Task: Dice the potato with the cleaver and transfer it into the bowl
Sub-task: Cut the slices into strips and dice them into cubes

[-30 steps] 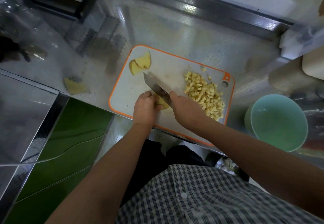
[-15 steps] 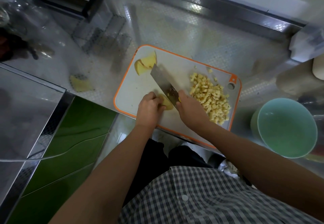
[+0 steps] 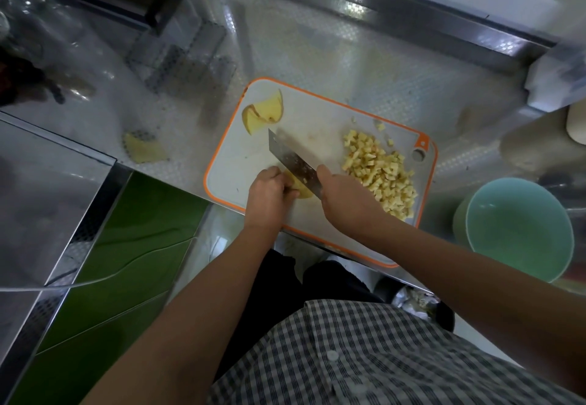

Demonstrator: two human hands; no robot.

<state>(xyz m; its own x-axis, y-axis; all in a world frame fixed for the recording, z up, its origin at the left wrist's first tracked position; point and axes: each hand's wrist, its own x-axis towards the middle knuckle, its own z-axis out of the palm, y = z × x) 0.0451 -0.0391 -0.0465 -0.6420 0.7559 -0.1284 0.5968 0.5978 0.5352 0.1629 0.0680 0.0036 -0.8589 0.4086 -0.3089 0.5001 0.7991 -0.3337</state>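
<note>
The potato piece [image 3: 302, 188] lay on the cutting board [image 3: 241, 157], near the board's near edge and left of its middle, mostly covered by the left hand [image 3: 268, 197]. That hand's fingers were curled over the piece and held it down against the board. The right hand [image 3: 345, 201] was wrapped round the handle of the cleaver [image 3: 293, 160], the handle itself hidden inside the grip. The blade ran diagonally from that hand toward the board's far left corner, its edge against the right side of the held piece, touching it. A small bit of potato clung to the blade's flat.

On the right half of the board sat a heap of diced potato [image 3: 377, 173], with a few loose cubes just beyond it toward the far edge. Two thin potato slices [image 3: 263, 113] lay at the board's far left corner. A pale green bowl [image 3: 520, 233] stood off the board's right end, near it but apart. Left of the board, a yellowish scrap [image 3: 144, 151] rested on the metal counter [image 3: 317, 56].
</note>
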